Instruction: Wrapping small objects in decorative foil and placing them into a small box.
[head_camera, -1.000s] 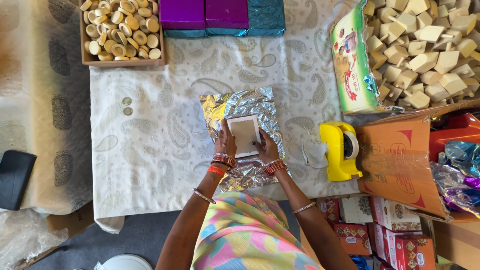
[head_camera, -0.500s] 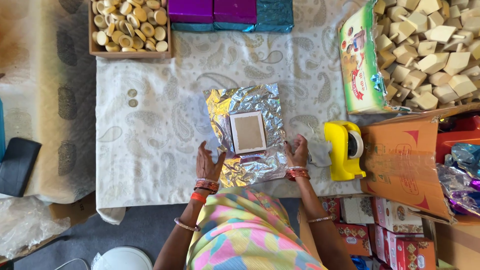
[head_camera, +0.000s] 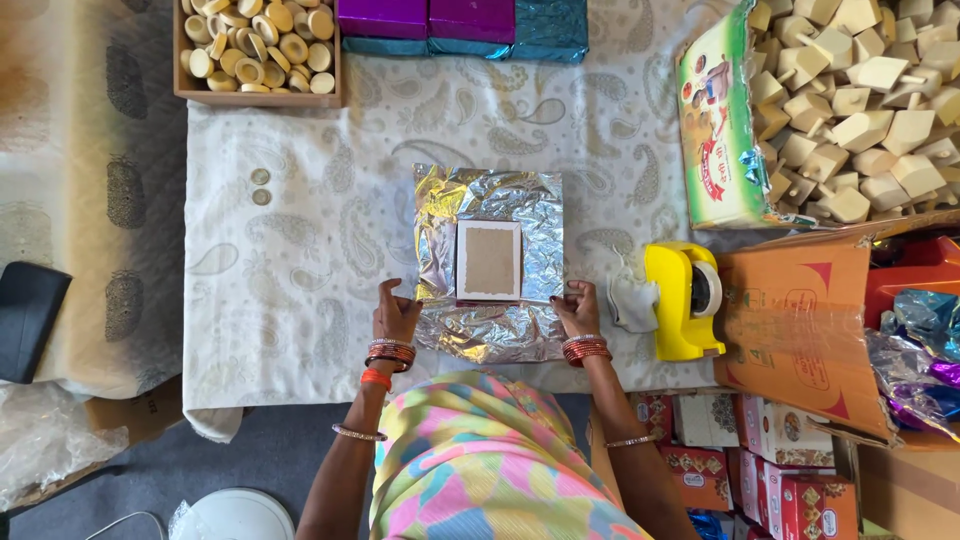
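Note:
A crinkled sheet of silver foil (head_camera: 488, 200) lies flat on the white patterned cloth (head_camera: 300, 250). A small flat box (head_camera: 489, 261) with a brown face and white rim rests on the foil's middle. My left hand (head_camera: 396, 315) pinches the foil's near left edge. My right hand (head_camera: 577, 308) pinches the near right edge. Both wrists wear red bangles.
A yellow tape dispenser (head_camera: 685, 300) stands right of the foil, beside an orange carton (head_camera: 800, 340). A wooden tray of round pieces (head_camera: 258, 45) and purple and teal wrapped boxes (head_camera: 462, 22) sit at the far edge. Wooden blocks (head_camera: 860, 100) fill the far right. Printed boxes (head_camera: 760, 450) lie near right.
My hands left the small box and spread apart to the foil's near left and right edges. The box now lies uncovered on the foil.

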